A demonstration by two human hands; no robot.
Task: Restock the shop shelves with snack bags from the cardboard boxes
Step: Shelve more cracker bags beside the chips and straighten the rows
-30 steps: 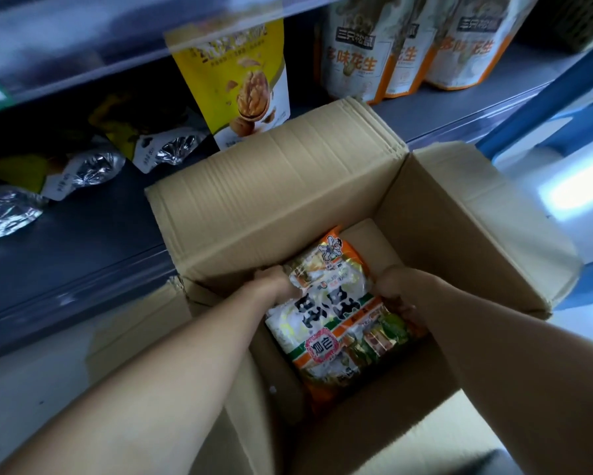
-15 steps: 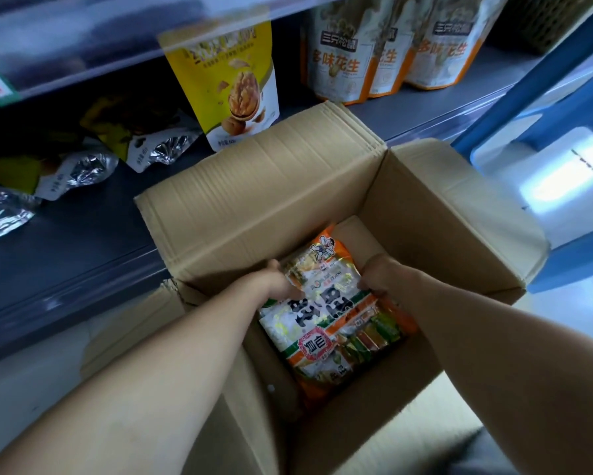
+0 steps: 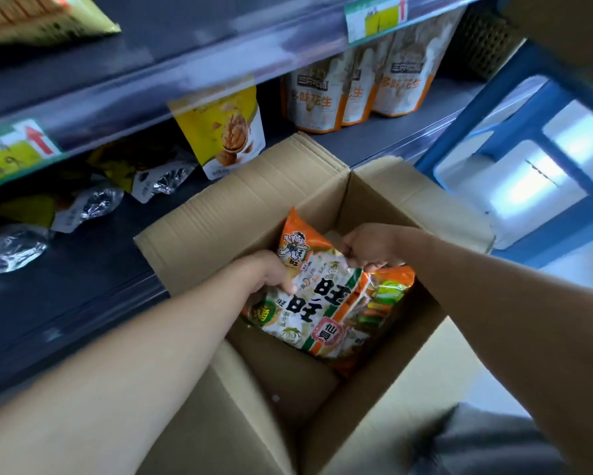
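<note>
Orange bag [image 3: 326, 299] pinched by left grip [image 3: 271, 272] and right grip [image 3: 370, 246] in box [image 3: 240, 207]; 10 o'clock shelf [image 3: 82, 269] part-stocked, bag not yet shelved.

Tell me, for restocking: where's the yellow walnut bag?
Head view, centre-top: yellow walnut bag stands on the shelf behind the cardboard box, left of peanut bags.

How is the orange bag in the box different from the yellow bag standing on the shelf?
The orange bag shows a cartoon kid; the yellow bag shows a walnut. The orange bag is tilted in the cardboard box, gripped by the left hand and right hand; the yellow bag stands upright on the shelf, untouched. Both are snack bags.
</note>
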